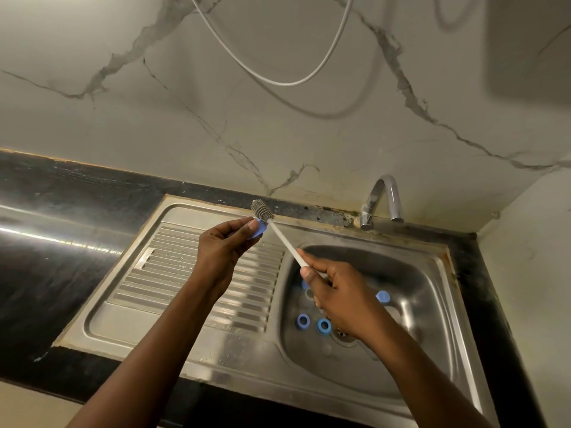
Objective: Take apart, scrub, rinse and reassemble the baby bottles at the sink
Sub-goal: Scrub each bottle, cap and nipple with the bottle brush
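Note:
My left hand (224, 245) pinches a small blue bottle part (259, 229) above the ribbed drainboard. My right hand (340, 296) grips the white handle of a bottle brush (285, 244) over the sink bowl. The brush's grey bristle head (262, 210) touches the blue part from behind. Two blue screw rings (303, 320) (323, 326) lie on the basin floor near the drain. Another blue piece (382, 296) lies to the right of my right hand, and a further blue piece (304, 284) peeks out beside my right thumb. My right hand hides part of the basin floor.
The steel sink (432, 291) has a ribbed drainboard (173, 273) on its left. A chrome tap (381, 200) stands at the back, with no water seen running. Black countertop (46, 257) extends to the left. A white hose (278, 78) hangs on the marble wall.

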Demonstrator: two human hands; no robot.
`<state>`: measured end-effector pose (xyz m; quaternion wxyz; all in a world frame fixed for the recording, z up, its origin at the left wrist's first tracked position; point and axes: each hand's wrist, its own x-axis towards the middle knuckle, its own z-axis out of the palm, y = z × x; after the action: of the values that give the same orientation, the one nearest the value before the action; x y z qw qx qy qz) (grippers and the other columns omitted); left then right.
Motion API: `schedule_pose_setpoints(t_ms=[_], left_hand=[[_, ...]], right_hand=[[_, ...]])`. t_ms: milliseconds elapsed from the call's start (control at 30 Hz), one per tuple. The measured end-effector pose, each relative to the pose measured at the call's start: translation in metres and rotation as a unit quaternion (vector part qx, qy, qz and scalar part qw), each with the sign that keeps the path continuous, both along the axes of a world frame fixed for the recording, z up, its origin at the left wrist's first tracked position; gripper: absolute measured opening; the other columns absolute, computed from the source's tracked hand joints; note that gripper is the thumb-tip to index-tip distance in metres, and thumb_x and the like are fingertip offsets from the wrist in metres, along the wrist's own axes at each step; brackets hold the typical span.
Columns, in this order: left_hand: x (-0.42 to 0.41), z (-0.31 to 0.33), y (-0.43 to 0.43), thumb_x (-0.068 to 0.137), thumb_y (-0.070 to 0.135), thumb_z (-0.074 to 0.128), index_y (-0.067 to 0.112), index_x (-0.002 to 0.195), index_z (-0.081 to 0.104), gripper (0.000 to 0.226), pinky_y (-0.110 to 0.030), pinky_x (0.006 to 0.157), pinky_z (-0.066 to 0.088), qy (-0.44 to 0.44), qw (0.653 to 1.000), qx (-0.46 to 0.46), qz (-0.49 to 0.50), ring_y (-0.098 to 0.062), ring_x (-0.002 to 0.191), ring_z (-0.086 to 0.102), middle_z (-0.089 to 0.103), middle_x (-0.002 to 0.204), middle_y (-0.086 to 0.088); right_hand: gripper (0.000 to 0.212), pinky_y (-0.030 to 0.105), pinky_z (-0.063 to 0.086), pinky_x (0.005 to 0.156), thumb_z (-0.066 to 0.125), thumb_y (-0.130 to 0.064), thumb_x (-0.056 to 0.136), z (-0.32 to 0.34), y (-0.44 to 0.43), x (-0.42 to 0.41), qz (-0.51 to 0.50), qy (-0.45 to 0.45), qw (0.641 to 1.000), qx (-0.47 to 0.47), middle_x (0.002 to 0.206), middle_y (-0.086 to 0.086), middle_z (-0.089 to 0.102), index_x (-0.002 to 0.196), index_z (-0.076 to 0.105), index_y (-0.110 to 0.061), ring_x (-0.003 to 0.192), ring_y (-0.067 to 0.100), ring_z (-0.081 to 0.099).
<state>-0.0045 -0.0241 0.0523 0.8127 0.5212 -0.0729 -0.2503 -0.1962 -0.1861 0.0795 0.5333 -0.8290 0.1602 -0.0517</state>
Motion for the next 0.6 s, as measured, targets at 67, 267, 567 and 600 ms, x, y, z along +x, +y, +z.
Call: schedule_pose_setpoints(t_ms=[67, 267, 567, 600], left_hand=[[0.0, 0.002, -0.002, 0.078, 0.019, 0.085, 0.007, 0.1, 0.084, 0.025, -0.032, 0.087, 0.063, 0.021, 0.999, -0.019, 0.027, -0.033, 0.106, 0.076, 0.078, 0.112, -0.021], [0.01, 0.004, 0.003, 0.08, 0.021, 0.084, 0.008, 0.1, 0.083, 0.024, -0.031, 0.087, 0.063, 0.034, 0.996, -0.03, 0.076, -0.03, 0.106, 0.077, 0.079, 0.11, -0.018], [0.0, 0.006, -0.006, 0.079, 0.022, 0.084, 0.005, 0.105, 0.08, 0.032, -0.033, 0.088, 0.063, 0.012, 0.999, -0.013, 0.04, -0.033, 0.108, 0.076, 0.078, 0.112, -0.021], [-0.002, 0.006, -0.008, 0.078, 0.023, 0.085, 0.006, 0.105, 0.081, 0.033, -0.033, 0.088, 0.063, 0.002, 0.999, -0.008, 0.034, -0.033, 0.108, 0.076, 0.078, 0.112, -0.02]], right_hand=[[0.043, 0.025, 0.045, 0.056, 0.053, -0.042, 0.109, 0.002, 0.002, 0.0, 0.004, -0.008, 1.0, -0.011, 0.065, -0.027, 0.062, 0.12, 0.046, -0.083, 0.054, 0.001, 0.054], [0.041, 0.023, 0.043, 0.054, 0.052, -0.044, 0.11, -0.006, 0.005, -0.012, 0.015, -0.004, 1.0, -0.003, 0.061, -0.019, 0.058, 0.141, 0.047, -0.069, 0.052, 0.003, 0.054], [0.04, 0.019, 0.044, 0.057, 0.053, -0.04, 0.109, -0.01, -0.003, -0.003, -0.004, 0.019, 1.0, -0.021, 0.062, -0.029, 0.058, 0.146, 0.051, -0.055, 0.055, -0.004, 0.057], [0.04, 0.014, 0.043, 0.057, 0.053, -0.039, 0.109, -0.01, -0.004, -0.001, -0.006, 0.022, 1.0, -0.021, 0.063, -0.035, 0.058, 0.147, 0.051, -0.052, 0.057, -0.007, 0.058]])
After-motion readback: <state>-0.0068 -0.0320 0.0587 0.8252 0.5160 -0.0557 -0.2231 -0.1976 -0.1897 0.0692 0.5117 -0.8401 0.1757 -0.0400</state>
